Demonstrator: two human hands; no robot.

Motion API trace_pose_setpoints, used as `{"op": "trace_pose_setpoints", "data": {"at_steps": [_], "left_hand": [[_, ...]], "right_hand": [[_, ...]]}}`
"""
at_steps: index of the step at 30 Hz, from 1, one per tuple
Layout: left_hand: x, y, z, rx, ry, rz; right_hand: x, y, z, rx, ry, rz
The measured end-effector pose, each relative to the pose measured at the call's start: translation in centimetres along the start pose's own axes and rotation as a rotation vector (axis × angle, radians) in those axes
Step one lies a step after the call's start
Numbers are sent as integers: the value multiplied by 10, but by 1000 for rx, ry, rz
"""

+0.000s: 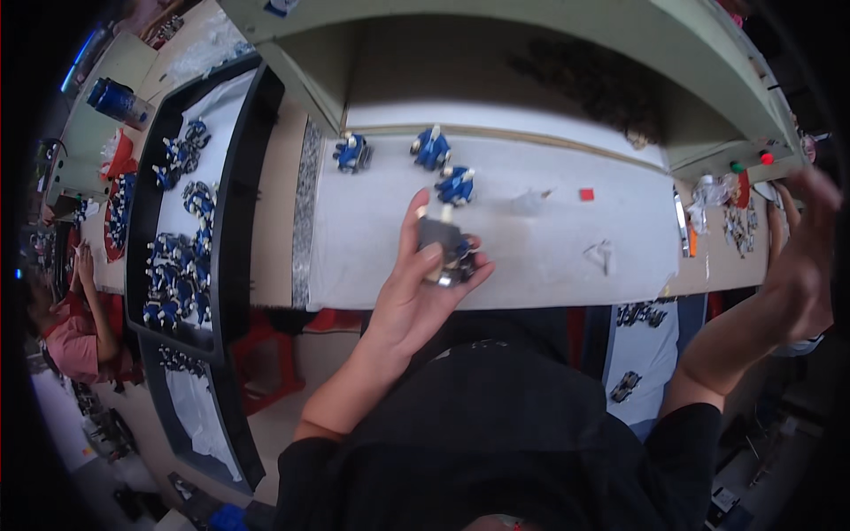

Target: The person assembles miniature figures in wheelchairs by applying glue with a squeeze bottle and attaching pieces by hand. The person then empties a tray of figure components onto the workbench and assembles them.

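Observation:
My left hand (416,288) is closed around a small toy-like piece (449,250) with a dark grey flat face and some blue parts, held above the near edge of the worktable (372,248). Its exact kind is hard to make out. Just beyond it stand small blue, black and cream toy-like pieces, one nearest my fingertips (455,185), another behind it (431,149) and one farther left (352,153). My right hand (806,239) is raised at the far right, away from the table, its fingers stretched out and somewhat blurred; nothing shows in it.
A black tray (232,203) on the left holds several similar blue pieces. On the table lie a red square (586,195) and a clear plastic scrap (529,202). A green-grey shelf frame (531,26) stands behind. Another person's hands (84,270) show at far left.

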State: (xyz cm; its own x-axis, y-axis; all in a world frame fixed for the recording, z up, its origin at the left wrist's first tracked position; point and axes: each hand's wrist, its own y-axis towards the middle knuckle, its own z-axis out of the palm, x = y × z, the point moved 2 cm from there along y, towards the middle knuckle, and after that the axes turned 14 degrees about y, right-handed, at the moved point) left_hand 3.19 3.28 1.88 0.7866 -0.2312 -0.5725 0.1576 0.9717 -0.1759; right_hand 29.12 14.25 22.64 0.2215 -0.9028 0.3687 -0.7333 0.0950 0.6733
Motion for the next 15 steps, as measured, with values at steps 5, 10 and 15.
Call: {"op": "trace_pose_setpoints", "data": {"at_steps": [5, 10, 15], "left_hand": [[32, -10, 9, 53, 28, -164], [64, -29, 7, 41, 119, -196], [82, -39, 5, -64, 146, -118]], "right_hand": [[7, -47, 200, -236, 16, 523], [8, -90, 259, -389, 30, 673], [13, -106, 267, -523, 175, 699]]}}
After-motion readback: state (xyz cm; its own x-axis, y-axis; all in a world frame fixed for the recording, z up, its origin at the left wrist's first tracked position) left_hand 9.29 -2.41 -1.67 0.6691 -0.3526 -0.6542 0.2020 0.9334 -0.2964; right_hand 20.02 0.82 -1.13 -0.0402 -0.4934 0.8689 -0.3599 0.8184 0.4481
